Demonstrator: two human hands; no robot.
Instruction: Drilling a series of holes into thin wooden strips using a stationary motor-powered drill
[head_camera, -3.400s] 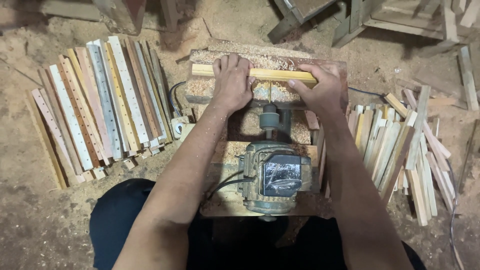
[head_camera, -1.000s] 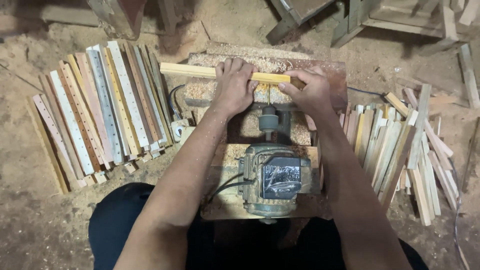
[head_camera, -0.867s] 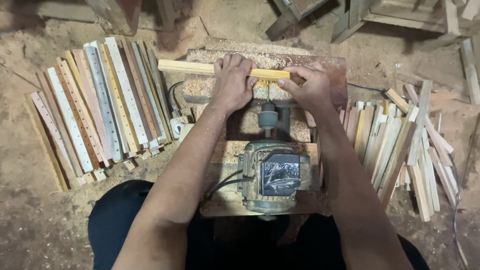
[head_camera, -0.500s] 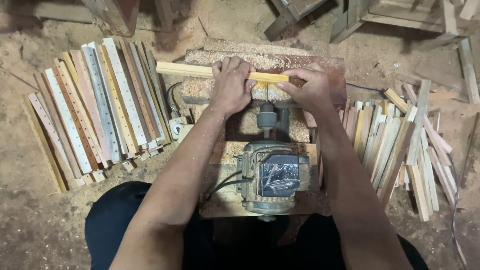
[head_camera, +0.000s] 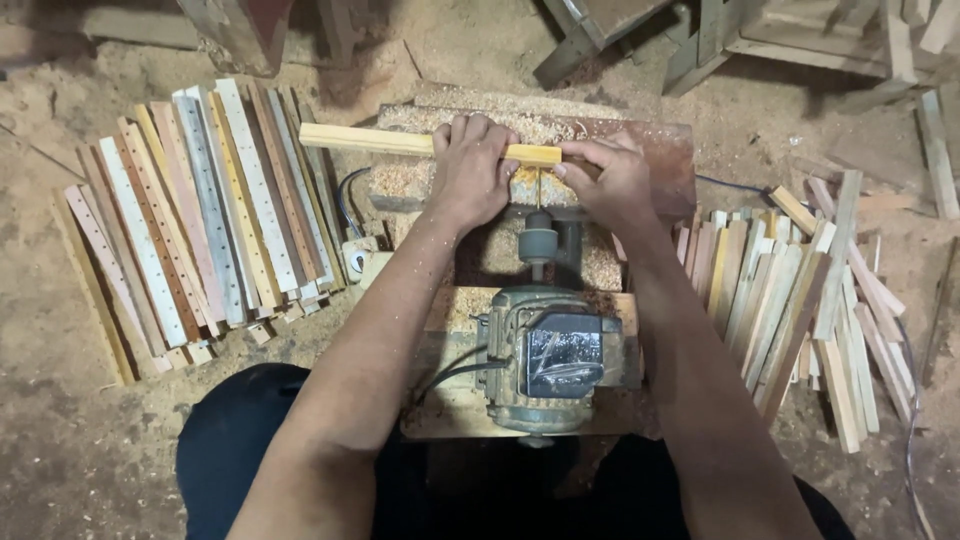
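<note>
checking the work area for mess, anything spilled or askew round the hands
Sawdust is heaped loosely over the board behind the wooden strip that the left hand and right hand hold. The strips on the right lie jumbled and crossing; the drilled strips on the left lie in a neat row. Nothing looks broken.
</note>
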